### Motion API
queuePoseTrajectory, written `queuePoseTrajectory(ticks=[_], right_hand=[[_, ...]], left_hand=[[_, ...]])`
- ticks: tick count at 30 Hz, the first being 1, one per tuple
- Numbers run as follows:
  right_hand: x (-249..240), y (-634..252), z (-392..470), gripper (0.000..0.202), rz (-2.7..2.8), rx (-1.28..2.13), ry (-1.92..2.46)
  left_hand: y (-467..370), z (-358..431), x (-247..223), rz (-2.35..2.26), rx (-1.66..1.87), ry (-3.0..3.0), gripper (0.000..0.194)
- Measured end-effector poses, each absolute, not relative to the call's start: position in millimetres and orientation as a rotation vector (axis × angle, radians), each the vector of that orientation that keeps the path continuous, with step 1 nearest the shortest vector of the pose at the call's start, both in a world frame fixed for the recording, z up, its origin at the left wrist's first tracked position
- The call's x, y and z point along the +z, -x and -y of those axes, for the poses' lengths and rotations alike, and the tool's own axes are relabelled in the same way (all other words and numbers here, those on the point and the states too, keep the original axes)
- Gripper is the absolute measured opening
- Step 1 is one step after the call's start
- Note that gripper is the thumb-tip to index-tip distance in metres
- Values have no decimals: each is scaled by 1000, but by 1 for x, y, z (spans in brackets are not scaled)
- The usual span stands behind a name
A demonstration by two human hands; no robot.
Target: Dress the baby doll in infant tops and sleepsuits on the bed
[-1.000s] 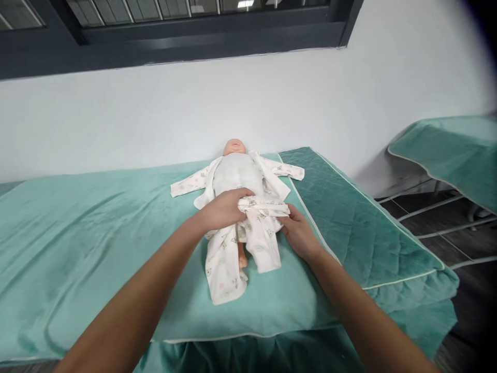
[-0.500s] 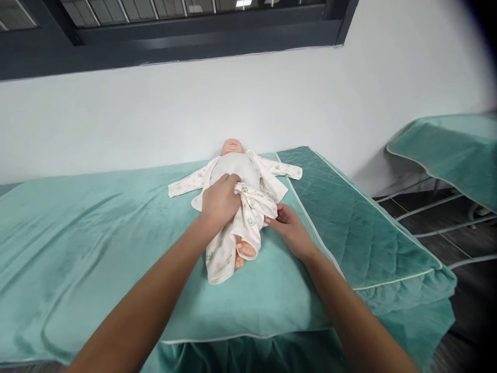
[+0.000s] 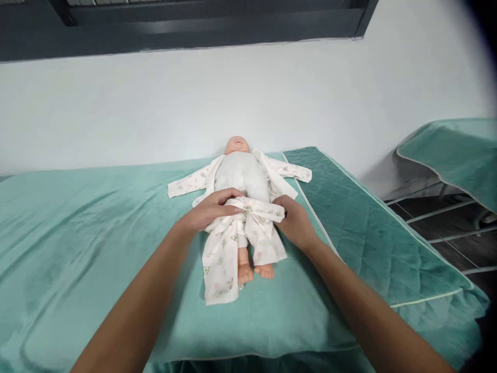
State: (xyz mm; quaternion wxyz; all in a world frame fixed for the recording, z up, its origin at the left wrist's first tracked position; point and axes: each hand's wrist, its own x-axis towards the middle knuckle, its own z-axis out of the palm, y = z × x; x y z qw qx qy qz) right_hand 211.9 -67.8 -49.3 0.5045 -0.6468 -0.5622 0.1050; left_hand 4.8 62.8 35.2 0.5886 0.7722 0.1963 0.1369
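Note:
A baby doll (image 3: 241, 173) lies on its back, head toward the wall, with an open white printed shirt (image 3: 189, 183) on its arms. White printed pants (image 3: 222, 264) lie over its hips and legs, and both bare feet show below. My left hand (image 3: 212, 210) pinches the waistband at the doll's hip on the left side. At the other end of the waistband, my right hand (image 3: 294, 220) grips the cloth with bent fingers. The band is stretched between my hands across the doll's lower belly.
The doll lies on a bed with a green cover (image 3: 97, 233). A quilted darker green section (image 3: 373, 233) is at the right. Behind stands a white wall (image 3: 174, 103) under a dark window frame (image 3: 194, 26). Another green-covered surface (image 3: 458, 150) with metal bars is at the far right.
My left hand has moved down and left along the pants, and my right hand slightly up. The waistband is now spread across the doll, and both feet show more fully.

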Motion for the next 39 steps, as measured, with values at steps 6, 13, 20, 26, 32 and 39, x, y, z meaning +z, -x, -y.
queuePoseTrajectory(ticks=[6, 13, 20, 26, 32, 39], right_hand=[[-55, -220, 56, 15, 1200, 433, 1559], [-49, -210, 60, 34, 1302, 290, 1344], [-2, -195, 47, 33, 1404, 448, 1374], [43, -186, 7, 29, 1739, 693, 1525], [21, -184, -5, 26, 1289, 1003, 1239], [10, -178, -3, 23, 1149, 989, 1247]], left_hand=[[-8, -88, 10, -455, 392, -1676, 38], [-6, -88, 4, -316, 567, -1587, 17], [-6, -85, -10, -477, 801, -1348, 19], [-4, -80, -8, -488, 817, -1329, 18], [0, -76, -4, -591, 724, -1461, 26], [0, -78, -1, -489, 501, -1602, 52]])
